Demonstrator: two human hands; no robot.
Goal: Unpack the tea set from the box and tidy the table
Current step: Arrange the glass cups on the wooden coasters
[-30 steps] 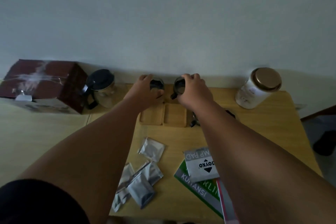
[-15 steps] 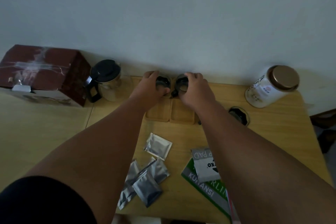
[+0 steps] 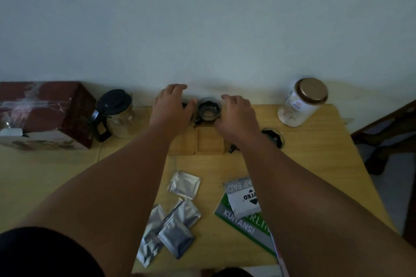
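Observation:
A small glass cup with a dark handle stands at the back of the wooden table, just behind two empty wooden coasters. My right hand hovers right beside it, fingers relaxed and off the glass. My left hand is spread over a second cup, of which only a dark sliver shows by the thumb. A third glass cup lies right of my right forearm. The glass teapot with a black lid stands next to the maroon box at the left.
A white jar with a gold lid stands at the back right. Several silver sachets, a grey stamp-pad packet and a green booklet lie near the front edge. The wall is directly behind the cups. A dark chair is at the right.
Both hands gripped the two cups earlier; now the fingers have opened and lifted off them. The cups stand at the back behind the coasters.

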